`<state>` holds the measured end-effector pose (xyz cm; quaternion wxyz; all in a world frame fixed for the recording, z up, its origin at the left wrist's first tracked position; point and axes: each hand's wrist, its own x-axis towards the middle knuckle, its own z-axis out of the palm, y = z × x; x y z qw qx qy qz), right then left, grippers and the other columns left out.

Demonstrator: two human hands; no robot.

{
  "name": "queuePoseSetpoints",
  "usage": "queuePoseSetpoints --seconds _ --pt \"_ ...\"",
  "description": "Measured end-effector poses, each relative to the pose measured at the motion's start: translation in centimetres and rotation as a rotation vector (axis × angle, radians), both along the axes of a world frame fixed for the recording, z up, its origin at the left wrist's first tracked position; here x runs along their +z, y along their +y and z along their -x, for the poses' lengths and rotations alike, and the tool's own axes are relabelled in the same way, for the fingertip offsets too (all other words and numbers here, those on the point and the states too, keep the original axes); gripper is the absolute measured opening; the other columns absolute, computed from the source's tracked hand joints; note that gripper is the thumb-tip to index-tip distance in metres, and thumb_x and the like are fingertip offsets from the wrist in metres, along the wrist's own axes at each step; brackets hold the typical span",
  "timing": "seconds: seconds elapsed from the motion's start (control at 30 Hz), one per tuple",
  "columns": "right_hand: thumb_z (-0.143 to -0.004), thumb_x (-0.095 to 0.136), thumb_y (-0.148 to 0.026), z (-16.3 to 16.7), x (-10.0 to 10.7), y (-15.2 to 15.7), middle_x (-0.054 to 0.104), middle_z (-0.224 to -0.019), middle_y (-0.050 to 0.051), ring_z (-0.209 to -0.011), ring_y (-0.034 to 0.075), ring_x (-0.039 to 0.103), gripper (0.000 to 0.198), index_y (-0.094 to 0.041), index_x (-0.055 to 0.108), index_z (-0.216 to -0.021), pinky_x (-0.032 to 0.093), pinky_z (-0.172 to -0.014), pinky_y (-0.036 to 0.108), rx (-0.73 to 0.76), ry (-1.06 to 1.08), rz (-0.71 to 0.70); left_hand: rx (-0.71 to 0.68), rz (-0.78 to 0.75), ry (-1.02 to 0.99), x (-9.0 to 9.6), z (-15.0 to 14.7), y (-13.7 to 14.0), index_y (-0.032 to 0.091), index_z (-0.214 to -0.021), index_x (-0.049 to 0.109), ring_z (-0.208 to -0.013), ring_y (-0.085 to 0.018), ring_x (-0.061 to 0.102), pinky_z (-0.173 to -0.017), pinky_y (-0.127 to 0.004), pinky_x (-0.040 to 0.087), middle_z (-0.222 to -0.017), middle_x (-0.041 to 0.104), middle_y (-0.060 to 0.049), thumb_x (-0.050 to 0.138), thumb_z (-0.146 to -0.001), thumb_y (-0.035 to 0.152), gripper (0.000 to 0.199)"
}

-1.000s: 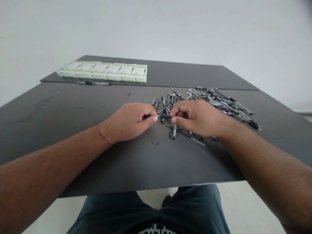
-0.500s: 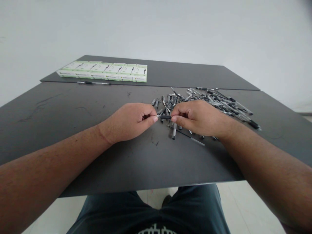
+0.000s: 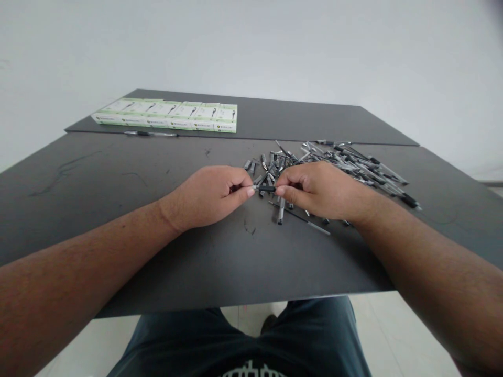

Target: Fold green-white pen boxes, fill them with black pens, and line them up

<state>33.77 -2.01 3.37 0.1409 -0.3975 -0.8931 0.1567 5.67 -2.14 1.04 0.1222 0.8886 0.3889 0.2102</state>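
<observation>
A pen with a black grip (image 3: 268,188) spans the gap between my two hands, level above the table. My left hand (image 3: 214,196) pinches its left, paler end between thumb and forefinger. At the other end, my right hand (image 3: 314,189) pinches the pen beside the black grip; the fingers hide the rest. Beneath and behind the hands spreads a heap of clear and black pens and pen parts (image 3: 365,170). A clear cap (image 3: 281,211) lies just below the right fingertips, and a thin refill (image 3: 308,224) lies slanted in front of that hand.
A row of white and green boxes (image 3: 204,118) stands at the back left of the dark table (image 3: 188,272). One pen (image 3: 151,134) lies in front of the boxes. The table's near edge runs above my legs (image 3: 251,351); a pale wall stands behind.
</observation>
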Motion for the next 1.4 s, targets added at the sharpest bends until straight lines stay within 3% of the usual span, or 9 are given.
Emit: queuePoseSetpoints --seconds 0.43,1.13,1.23,1.4 --pt "-0.096 0.078 -0.030 -0.09 -0.45 0.11 0.074 -0.079 -0.002 -0.072 0.018 0.067 0.006 -0.025 0.075 -0.099 0.042 -0.071 0.031 -0.071 0.063 0.027 0.055 0.041 -0.045 -0.09 -0.05 -0.12 0.023 -0.101 0.079 -0.080 -0.021 0.074 -0.075 -0.032 0.049 -0.087 0.082 -0.001 0.064 -0.101 0.042 0.024" --pt "-0.093 0.081 -0.024 -0.09 -0.42 0.25 0.071 -0.081 -0.003 -0.076 0.018 0.064 0.010 -0.025 0.072 -0.097 0.039 -0.073 0.032 -0.060 0.049 0.018 0.039 0.040 -0.073 -0.09 -0.07 -0.28 0.023 -0.102 0.080 -0.080 -0.020 0.076 -0.079 -0.031 0.056 -0.088 0.083 -0.002 0.067 -0.099 0.041 0.023" --pt "-0.094 0.080 -0.024 -0.06 -0.39 0.23 0.071 -0.081 -0.003 -0.074 0.017 0.063 0.009 -0.025 0.072 -0.097 0.039 -0.072 0.031 -0.064 0.054 0.014 0.041 0.100 -0.140 -0.26 -0.06 -0.18 0.022 -0.102 0.078 -0.082 -0.021 0.079 -0.084 -0.033 0.061 -0.089 0.084 -0.003 0.066 -0.096 0.033 0.018" --pt "-0.093 0.080 -0.025 -0.10 -0.27 0.19 0.072 -0.081 -0.002 -0.074 0.018 0.064 0.008 -0.025 0.074 -0.098 0.040 -0.072 0.032 -0.077 0.049 -0.020 0.067 0.414 -0.344 -0.95 0.07 0.66 0.019 -0.108 0.076 -0.079 -0.021 0.081 -0.077 -0.034 0.068 -0.094 0.085 -0.006 0.061 -0.079 0.018 0.033"
